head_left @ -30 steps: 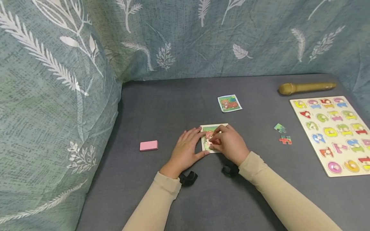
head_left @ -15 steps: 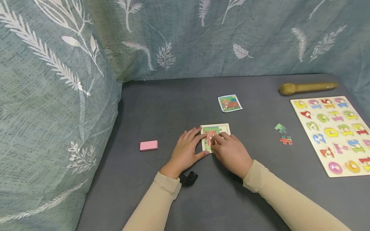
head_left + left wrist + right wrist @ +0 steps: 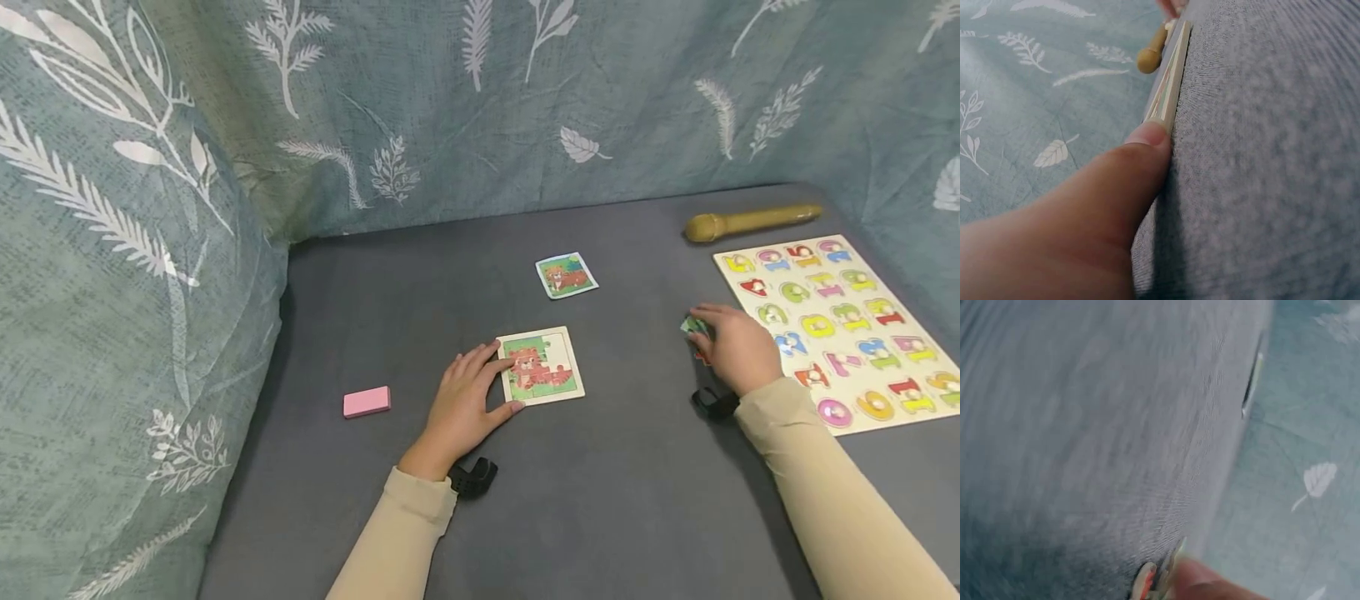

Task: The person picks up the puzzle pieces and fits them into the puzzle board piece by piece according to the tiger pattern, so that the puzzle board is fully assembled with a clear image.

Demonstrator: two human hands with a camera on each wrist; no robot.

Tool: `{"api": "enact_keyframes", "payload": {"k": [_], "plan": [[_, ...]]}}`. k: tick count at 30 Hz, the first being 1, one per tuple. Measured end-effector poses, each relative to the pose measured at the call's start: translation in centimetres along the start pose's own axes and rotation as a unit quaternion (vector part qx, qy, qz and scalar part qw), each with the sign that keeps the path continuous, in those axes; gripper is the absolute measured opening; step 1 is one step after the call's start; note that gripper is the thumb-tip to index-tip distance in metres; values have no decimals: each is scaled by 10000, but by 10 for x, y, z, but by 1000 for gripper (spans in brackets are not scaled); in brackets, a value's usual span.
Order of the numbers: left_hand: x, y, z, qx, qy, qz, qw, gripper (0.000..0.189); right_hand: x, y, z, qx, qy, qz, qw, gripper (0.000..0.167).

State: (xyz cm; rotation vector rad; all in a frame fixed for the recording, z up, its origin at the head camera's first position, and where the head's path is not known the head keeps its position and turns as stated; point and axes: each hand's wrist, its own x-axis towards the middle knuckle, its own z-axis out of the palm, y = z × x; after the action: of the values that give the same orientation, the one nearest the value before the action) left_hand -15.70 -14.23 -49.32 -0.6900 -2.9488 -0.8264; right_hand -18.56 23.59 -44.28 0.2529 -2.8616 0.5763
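In the head view my left hand (image 3: pixel 465 408) rests at the left side of a small square jigsaw puzzle board (image 3: pixel 557 347). Its fingers touch the board's upper left, and its thumb lies against the lower edge. Fitted pieces show a reddish bear (image 3: pixel 531 371) on green; the pale backing shows at the upper right. Off to the right, my right hand (image 3: pixel 742 348) pinches a green puzzle piece (image 3: pixel 692 326) between thumb and fingers. A red puzzle piece (image 3: pixel 1144 581) lies beside it in the right wrist view, mostly covered by the hand in the head view.
A bear picture card (image 3: pixel 567 276) lies behind the board. On the right are a number peg board (image 3: pixel 832 362) and a brownish-yellow toy microphone (image 3: pixel 750 222). A pink block (image 3: pixel 367 402) lies at left. Leaf-patterned cloth (image 3: pixel 450 108) hangs behind.
My right hand has left the puzzle board and moved right to the green piece. My left hand stays at the board. The head view has shifted slightly.
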Motion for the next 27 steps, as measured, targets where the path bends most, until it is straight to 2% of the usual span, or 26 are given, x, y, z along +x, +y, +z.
{"api": "enact_keyframes", "payload": {"k": [2, 4, 8, 10, 13, 14, 16, 19, 23, 27], "plan": [[0, -1, -1, 22, 35, -13, 10000, 66, 3, 10, -1, 157, -256, 95, 9995, 22], [-1, -3, -2, 35, 28, -34, 10000, 66, 8, 8, -2, 501, -454, 121, 9976, 13], [0, -3, -3, 1, -3, -39, 10000, 66, 20, -19, -1, 1346, -546, 264, 9890, 11], [0, -2, -2, -26, -7, -6, 10000, 66, 26, -40, 5, 1912, -590, 320, 9793, 12], [1, 0, -1, 18, -14, -1, 10000, 66, 33, -72, 26, 2755, -930, 435, 9558, 15], [0, 0, -1, 29, -15, -21, 10000, 66, 36, -81, 35, 2927, -1067, 454, 9492, 16], [-1, 0, -1, 67, -53, -63, 9999, 65, 42, -94, 51, 2996, -1267, 517, 9442, 14], [-2, 2, -2, 61, -105, -99, 9999, 65, 48, -104, 68, 2695, -1289, 695, 9518, 9], [-1, 3, -2, 23, -143, -121, 9998, 65, 52, -109, 76, 2257, -1265, 776, 9628, 7], [-2, 0, -4, 70, -115, -154, 9998, 65, 53, -118, 78, 1945, -1258, 340, 9722, 5]]}}
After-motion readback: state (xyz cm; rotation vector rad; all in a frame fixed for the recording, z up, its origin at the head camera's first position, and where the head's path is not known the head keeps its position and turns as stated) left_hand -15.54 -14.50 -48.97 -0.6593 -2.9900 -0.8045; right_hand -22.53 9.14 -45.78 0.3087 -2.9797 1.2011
